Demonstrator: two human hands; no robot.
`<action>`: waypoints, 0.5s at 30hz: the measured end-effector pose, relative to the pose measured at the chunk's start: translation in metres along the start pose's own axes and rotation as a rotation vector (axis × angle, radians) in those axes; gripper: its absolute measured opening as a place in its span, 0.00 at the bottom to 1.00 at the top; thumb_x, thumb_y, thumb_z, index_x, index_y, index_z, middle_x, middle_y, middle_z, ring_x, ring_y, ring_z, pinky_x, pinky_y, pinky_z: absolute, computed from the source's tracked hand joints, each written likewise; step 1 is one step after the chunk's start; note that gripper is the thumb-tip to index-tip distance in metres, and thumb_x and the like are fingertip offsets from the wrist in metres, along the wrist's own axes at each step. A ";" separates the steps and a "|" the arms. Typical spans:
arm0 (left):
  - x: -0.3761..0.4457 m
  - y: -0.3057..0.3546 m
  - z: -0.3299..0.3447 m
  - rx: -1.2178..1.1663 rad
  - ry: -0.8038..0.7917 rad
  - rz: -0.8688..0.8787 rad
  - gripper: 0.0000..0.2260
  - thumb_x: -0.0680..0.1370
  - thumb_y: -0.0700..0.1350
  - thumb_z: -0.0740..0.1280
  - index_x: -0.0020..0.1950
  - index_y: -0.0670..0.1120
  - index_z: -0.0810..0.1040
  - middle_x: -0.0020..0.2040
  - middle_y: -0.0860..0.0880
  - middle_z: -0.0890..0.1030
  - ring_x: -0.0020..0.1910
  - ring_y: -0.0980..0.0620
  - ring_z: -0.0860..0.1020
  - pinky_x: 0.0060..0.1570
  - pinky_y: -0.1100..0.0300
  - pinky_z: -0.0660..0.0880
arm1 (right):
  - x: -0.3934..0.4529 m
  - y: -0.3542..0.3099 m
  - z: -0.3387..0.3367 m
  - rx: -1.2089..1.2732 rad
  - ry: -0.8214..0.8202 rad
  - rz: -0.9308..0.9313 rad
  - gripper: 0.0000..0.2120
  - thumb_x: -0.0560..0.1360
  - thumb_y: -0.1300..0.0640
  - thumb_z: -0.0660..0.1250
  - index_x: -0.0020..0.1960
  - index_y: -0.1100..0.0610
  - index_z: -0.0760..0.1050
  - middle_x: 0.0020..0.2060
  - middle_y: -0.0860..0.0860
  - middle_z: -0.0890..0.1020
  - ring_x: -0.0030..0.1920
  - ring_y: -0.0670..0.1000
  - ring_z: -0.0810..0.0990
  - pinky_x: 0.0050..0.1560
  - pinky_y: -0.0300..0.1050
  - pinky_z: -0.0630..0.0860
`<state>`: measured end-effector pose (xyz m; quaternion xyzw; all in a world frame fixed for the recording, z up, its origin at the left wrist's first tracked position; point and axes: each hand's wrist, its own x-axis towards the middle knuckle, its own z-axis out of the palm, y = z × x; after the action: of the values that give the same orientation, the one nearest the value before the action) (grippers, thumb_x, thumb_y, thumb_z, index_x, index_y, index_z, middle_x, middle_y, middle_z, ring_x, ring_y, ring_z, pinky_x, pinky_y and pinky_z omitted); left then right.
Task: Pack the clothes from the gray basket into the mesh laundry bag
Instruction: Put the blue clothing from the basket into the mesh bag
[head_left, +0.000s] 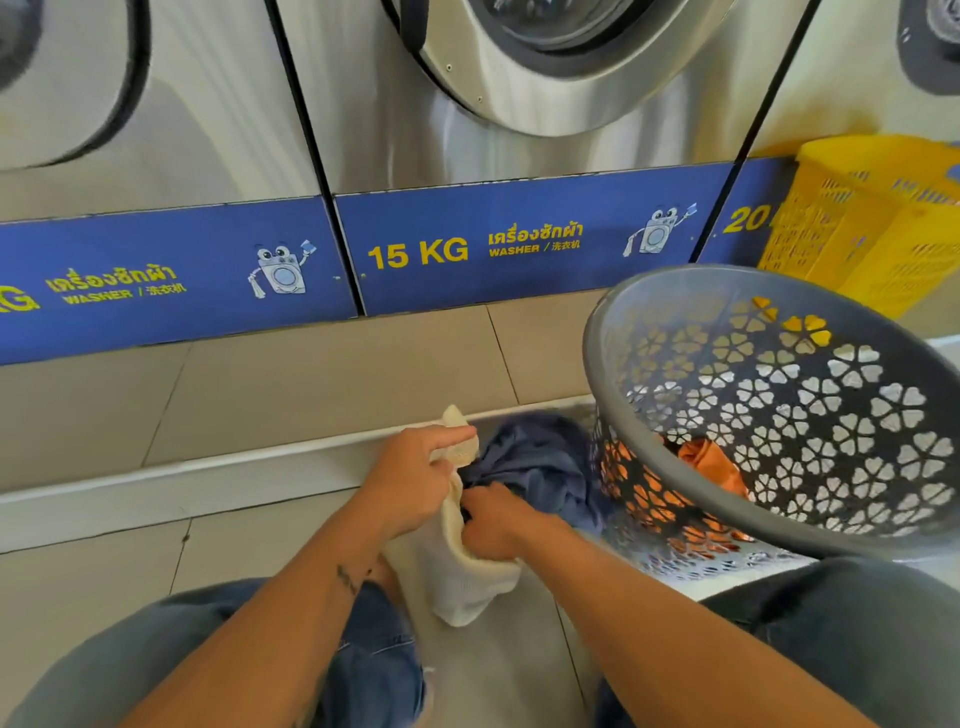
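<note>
The gray basket (852, 525) with flower-shaped holes lies tilted toward me on the right. An orange garment (714, 465) sits inside it. A cream mesh laundry bag (467, 582) hangs low between my knees. My left hand (410, 478) grips the bag's upper rim and holds its mouth up. A blue-gray garment (540, 462) bunches at the bag's opening, just left of the basket. My right hand (498, 522) is closed on that garment's lower edge at the bag's mouth.
A row of steel washers with a blue band (519, 244) marked 15 KG stands ahead on a tiled step (291, 374). A yellow basket (872, 218) stands at the back right. My knees in jeans frame the floor below.
</note>
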<state>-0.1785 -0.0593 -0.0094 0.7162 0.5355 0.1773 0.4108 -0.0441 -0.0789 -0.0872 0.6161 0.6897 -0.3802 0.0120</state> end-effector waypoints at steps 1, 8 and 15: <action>0.001 -0.003 -0.001 0.013 0.008 -0.010 0.23 0.78 0.31 0.59 0.68 0.51 0.76 0.71 0.50 0.72 0.66 0.49 0.73 0.64 0.60 0.69 | 0.007 0.000 0.003 -0.029 -0.060 0.016 0.11 0.79 0.55 0.58 0.57 0.54 0.76 0.61 0.60 0.79 0.59 0.62 0.75 0.55 0.52 0.71; 0.013 -0.019 -0.010 0.131 0.110 -0.090 0.24 0.78 0.34 0.59 0.67 0.56 0.76 0.71 0.48 0.72 0.54 0.52 0.77 0.46 0.67 0.70 | 0.018 0.003 -0.015 0.305 -0.135 -0.028 0.21 0.74 0.59 0.60 0.65 0.47 0.76 0.64 0.52 0.79 0.62 0.55 0.76 0.62 0.54 0.74; 0.018 -0.017 -0.004 0.214 0.066 -0.048 0.23 0.78 0.36 0.58 0.69 0.56 0.74 0.72 0.51 0.70 0.66 0.47 0.71 0.67 0.54 0.69 | 0.015 0.072 -0.018 0.370 0.501 0.250 0.25 0.69 0.65 0.66 0.63 0.49 0.68 0.61 0.54 0.69 0.58 0.59 0.73 0.53 0.48 0.73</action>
<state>-0.1853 -0.0402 -0.0239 0.7366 0.5819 0.1328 0.3182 0.0222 -0.0598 -0.1188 0.7619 0.5096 -0.3315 -0.2234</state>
